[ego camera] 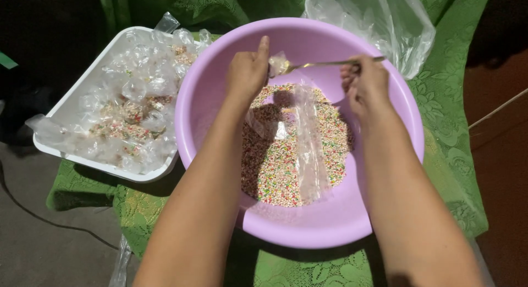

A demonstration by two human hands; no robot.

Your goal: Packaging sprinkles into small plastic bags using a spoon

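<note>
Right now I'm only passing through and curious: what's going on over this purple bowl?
A person is working over a purple bowl of small multicoloured grains. The left hand holds a clear bag that hangs down into the bowl, and the right hand brings a spoon to the bag's mouth. Beside the bowl, a white tray holds filled little bags, all on a green cloth.
</note>
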